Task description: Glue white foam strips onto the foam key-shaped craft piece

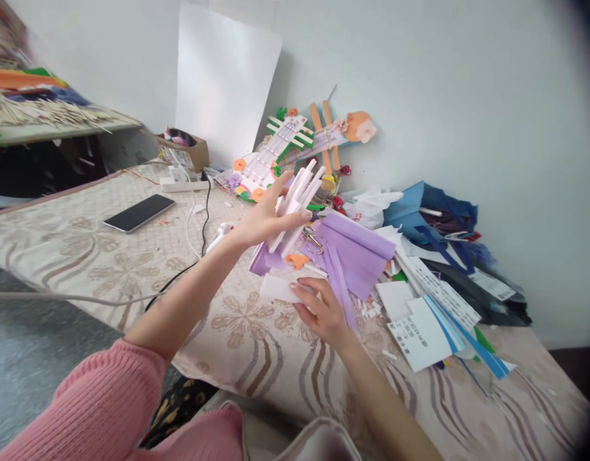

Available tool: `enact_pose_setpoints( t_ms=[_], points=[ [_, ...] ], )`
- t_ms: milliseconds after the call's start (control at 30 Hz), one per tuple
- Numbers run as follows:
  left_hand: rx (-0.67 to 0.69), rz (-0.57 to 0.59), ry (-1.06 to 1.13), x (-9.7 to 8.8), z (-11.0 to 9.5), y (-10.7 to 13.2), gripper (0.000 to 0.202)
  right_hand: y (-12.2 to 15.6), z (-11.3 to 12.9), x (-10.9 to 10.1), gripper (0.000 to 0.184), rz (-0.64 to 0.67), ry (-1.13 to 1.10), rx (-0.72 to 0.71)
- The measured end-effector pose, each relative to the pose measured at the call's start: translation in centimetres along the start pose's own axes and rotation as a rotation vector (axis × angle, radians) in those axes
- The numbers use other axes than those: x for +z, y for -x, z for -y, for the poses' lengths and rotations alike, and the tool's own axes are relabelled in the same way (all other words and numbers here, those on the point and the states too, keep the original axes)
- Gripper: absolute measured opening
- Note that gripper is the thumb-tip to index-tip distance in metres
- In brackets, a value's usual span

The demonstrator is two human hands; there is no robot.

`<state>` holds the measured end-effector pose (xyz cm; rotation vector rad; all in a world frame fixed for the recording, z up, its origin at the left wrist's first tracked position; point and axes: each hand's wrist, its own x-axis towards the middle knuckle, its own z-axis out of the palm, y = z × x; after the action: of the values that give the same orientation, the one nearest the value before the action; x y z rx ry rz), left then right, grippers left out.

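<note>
My left hand is raised above the table and holds a fanned bundle of white foam strips, fingers closed around them. My right hand rests low on the patterned tablecloth with its fingers on a small white foam piece. Just beyond both hands lie purple crepe paper sheets with gold-handled scissors on top. An orange scrap sits beside the purple paper.
A black phone lies at the left, near a white power strip and a black cable. Colourful craft models lean on the wall. Blue bags and printed papers crowd the right. A cardboard box stands behind.
</note>
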<state>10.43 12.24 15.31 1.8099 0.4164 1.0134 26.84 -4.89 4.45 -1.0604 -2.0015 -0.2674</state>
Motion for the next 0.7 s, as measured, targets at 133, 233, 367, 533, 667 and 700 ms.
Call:
enact_pose_setpoints(
  t_ms=[133, 233, 367, 533, 667, 700],
  points=[
    [0.012, -0.003, 0.009, -0.1, -0.1, 0.1, 0.093, -1.4, -0.9, 1.3, 0.056, 0.031, 0.068, -0.021],
    [0.018, 0.009, -0.013, -0.3, 0.0, 0.2, 0.094, -1.8, -1.5, 1.6, 0.06, 0.038, 0.064, -0.048],
    [0.013, 0.019, -0.051, -0.4, 0.2, 0.3, 0.098, -2.3, -1.2, 1.5, 0.061, 0.039, 0.07, -0.064],
    [0.013, 0.004, -0.016, -0.4, 0.5, 0.3, 0.099, -3.6, -1.3, 0.9, 0.06, 0.02, 0.034, -0.114],
    [0.012, -0.013, -0.017, -0.4, 0.5, 0.1, 0.1, -5.0, -1.8, -0.8, 0.05, 0.104, -0.055, -0.119],
    [0.007, -0.014, -0.023, -0.4, 0.3, 0.1, 0.099, -5.3, -1.8, -1.5, 0.047, 0.116, -0.102, -0.123]
  ],
)
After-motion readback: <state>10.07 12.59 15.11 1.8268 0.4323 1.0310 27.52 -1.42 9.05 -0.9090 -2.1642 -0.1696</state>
